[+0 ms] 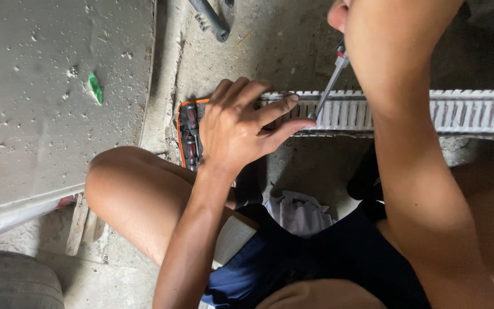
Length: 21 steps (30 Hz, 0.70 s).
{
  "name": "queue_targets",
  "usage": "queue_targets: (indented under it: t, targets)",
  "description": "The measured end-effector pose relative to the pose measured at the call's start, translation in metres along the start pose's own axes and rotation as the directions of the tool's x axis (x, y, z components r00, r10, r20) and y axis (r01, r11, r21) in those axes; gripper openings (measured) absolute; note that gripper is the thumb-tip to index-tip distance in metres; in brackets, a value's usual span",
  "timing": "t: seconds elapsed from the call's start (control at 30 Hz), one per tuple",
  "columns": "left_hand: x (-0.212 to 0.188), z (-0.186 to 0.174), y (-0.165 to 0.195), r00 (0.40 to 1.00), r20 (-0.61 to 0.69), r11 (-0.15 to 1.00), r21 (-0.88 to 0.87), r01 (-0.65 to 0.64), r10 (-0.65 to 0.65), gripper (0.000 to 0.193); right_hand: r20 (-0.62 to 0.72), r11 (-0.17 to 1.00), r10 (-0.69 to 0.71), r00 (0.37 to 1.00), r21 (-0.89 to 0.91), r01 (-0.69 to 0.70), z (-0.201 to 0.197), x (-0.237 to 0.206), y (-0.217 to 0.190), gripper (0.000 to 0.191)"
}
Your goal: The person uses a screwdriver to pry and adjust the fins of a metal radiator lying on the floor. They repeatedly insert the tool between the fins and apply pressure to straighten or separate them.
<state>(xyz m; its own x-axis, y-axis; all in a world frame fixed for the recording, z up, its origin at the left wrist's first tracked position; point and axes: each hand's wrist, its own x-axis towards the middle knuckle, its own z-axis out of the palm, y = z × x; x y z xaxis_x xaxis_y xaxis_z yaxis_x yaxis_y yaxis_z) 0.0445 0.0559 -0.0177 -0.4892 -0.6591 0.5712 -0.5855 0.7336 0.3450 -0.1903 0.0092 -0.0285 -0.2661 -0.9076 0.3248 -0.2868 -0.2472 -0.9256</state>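
Note:
My left hand (241, 127) rests on the left end of a long white slotted cable duct (470, 110) lying on the concrete floor; thumb and forefinger pinch near the tip of a screwdriver (330, 84). The screwdriver slants down from the upper right, its tip at the duct beside my fingertips. My right hand (341, 14) grips its handle at the top edge of the view, mostly hidden behind my right forearm. Under my left hand lies an orange-edged tool case (188, 134) with dark bits inside.
A grey speckled panel (52, 97) with a green fleck covers the left. A dark tool handle (210, 17) lies at the top. Crumpled white paper (298, 210) sits near my knees. A tyre edge (12, 283) shows at the bottom left.

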Motion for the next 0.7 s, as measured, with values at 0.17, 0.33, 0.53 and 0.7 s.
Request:
queue_targets:
  t: [0.17, 0.33, 0.53, 0.7]
  targets:
    - [0.002, -0.004, 0.002, 0.998, 0.061, 1.000, -0.009, -0.021, 0.021, 0.044, 0.111, 0.922, -0.074, 0.991, 0.387, 0.026, -0.024, -0.013, -0.012, 0.040]
    - [0.012, -0.015, 0.004, 0.988, 0.139, 0.997, 0.025, -0.071, 0.067, 0.061, -0.022, 0.883, -0.460, 0.888, 0.094, 0.460, -0.001, -0.026, -0.056, 0.039]
    - [0.015, -0.013, 0.012, 0.977, 0.201, 0.997, 0.029, -0.073, 0.066, 0.062, 0.047, 0.833, -0.551, 0.833, 0.094, 0.545, 0.006, -0.020, -0.098, 0.050]
    - [0.014, -0.008, 0.007, 0.975, 0.211, 0.996, 0.038, -0.075, 0.065, 0.062, 0.062, 0.855, -0.511, 0.857, 0.135, 0.500, 0.002, -0.021, -0.111, 0.044]
